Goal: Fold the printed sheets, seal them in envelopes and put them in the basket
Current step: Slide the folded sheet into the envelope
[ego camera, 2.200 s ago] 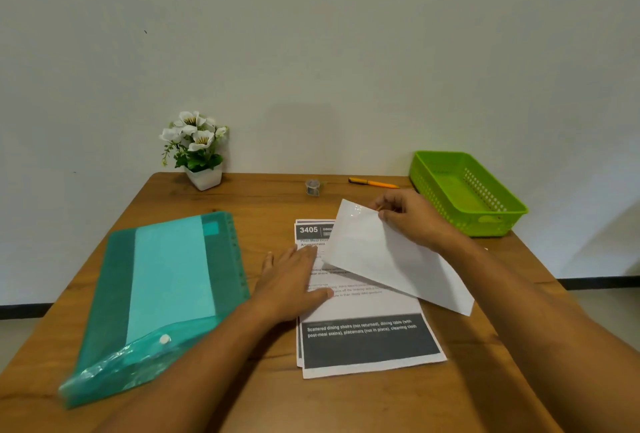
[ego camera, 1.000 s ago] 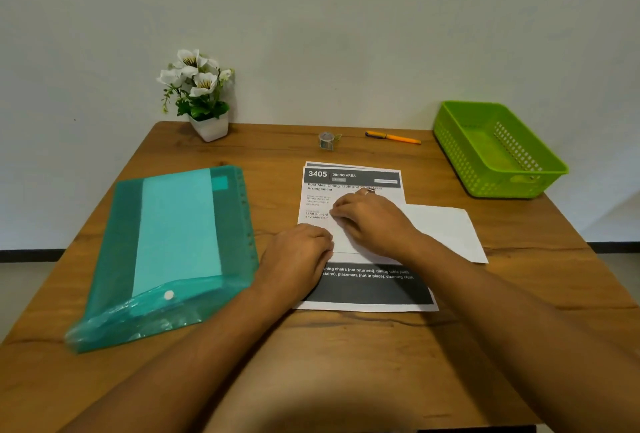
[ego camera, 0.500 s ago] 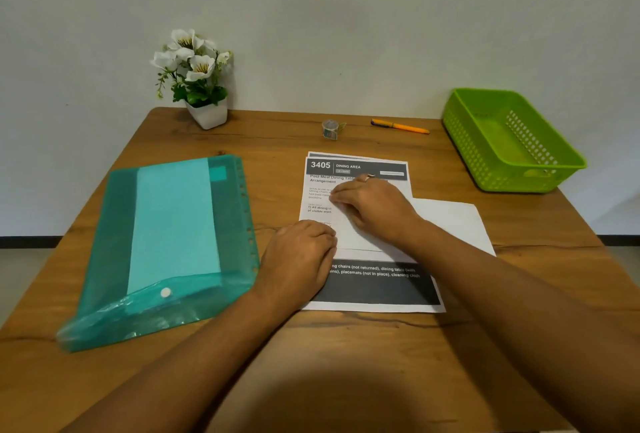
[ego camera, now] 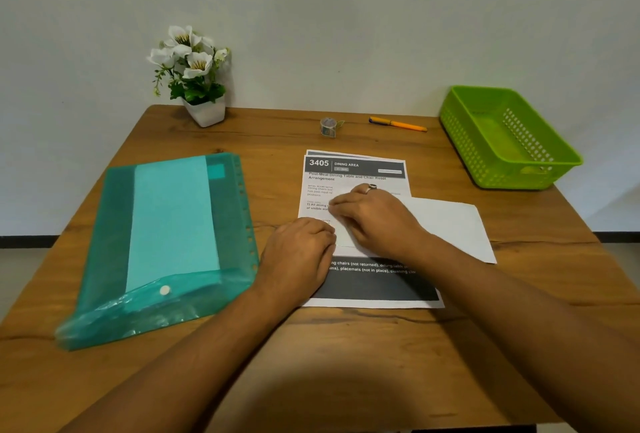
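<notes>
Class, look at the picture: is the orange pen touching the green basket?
Apart. The head view shows bare wooden table between the tip of the orange pen and the near wall of the green basket.

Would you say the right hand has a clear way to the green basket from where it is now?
Probably yes. The right hand rests on the white envelope over the printed sheets, and only bare table lies between it and the green basket, whose open top shows nothing inside.
</notes>
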Demonstrator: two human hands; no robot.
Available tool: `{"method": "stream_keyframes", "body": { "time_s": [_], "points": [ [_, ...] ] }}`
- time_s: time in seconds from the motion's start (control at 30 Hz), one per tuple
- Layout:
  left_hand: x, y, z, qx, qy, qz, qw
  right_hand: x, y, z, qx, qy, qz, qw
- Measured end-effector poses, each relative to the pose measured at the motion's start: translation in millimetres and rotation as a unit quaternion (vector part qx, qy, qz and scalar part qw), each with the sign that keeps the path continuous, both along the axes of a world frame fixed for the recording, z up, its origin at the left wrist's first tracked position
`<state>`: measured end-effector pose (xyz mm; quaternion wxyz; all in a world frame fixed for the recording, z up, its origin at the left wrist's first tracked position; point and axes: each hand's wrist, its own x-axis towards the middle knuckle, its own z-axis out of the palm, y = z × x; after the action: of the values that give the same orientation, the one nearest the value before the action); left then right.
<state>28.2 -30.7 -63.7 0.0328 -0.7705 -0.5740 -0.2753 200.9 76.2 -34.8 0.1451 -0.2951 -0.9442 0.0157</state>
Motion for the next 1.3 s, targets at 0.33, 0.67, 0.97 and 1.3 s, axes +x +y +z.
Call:
{"method": "stream_keyframes", "body": {
  "time_s": [0.33, 0.67, 0.97, 1.3],
  "points": [
    [1.7, -3.7, 3.8, -0.026, 0.002, 0.012, 1.0, 2.6, -4.2, -2.0, -0.07, 0.014, -0.158, 0.985],
    [8.5, 33.1, 3.7, -0.088, 0.04, 0.077, 0.992, -1.6, -21.4, -14.0, -0.093, 0.017, -0.144, 0.985],
    [5.7, 44.9, -3.3, -0.152, 0.103, 0.098, 0.978, 36.4, -5.8, -22.8, -0.147, -0.088, -0.195, 0.966],
    [5.1, 46.7, -2.2, -0.156, 0.091, 0.096, 0.979, 101.8, 31.2, -25.6, -0.154, -0.116, -0.312, 0.93]
  ]
}}
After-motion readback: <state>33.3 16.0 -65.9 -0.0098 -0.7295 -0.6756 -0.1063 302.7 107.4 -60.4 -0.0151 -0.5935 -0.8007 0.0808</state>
